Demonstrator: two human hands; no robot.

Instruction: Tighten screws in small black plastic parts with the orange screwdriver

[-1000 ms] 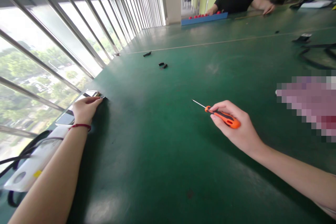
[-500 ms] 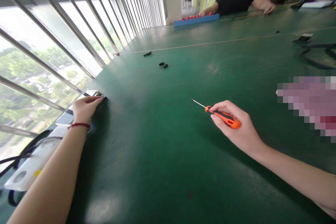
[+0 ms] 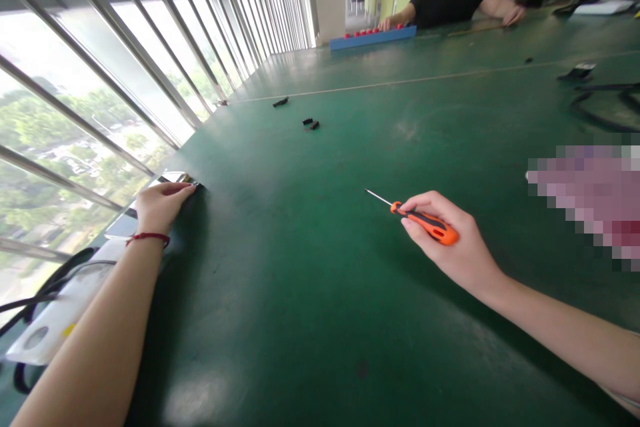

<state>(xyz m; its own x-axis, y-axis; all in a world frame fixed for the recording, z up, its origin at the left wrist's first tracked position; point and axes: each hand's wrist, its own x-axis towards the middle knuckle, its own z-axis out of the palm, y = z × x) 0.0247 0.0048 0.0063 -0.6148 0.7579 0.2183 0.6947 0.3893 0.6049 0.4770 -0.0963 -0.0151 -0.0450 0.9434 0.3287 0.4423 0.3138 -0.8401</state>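
Note:
My right hand (image 3: pixel 453 233) is closed around the handle of an orange-and-black screwdriver (image 3: pixel 431 225), its thin metal shaft pointing up and left above the green table (image 3: pixel 300 267). On the left, near the table edge, my left hand (image 3: pixel 163 203) pinches a small dark piece (image 3: pixel 199 185) at its fingertips; the piece is too small to name and partly hidden. Behind that hand lies a flat, shiny object (image 3: pixel 121 225), mostly covered by my hand and wrist.
A white power strip (image 3: pixel 75 307) with black cables lies beside my left forearm. Small black parts (image 3: pixel 311 123) rest farther back. Metal railings line the left. Across the table a person in black sits by a blue bar (image 3: pixel 373 38) with red knobs. Black straps (image 3: pixel 600 107) lie right.
My left hand has shifted very slightly left, still pinching. The screwdriver and my right hand stay in place.

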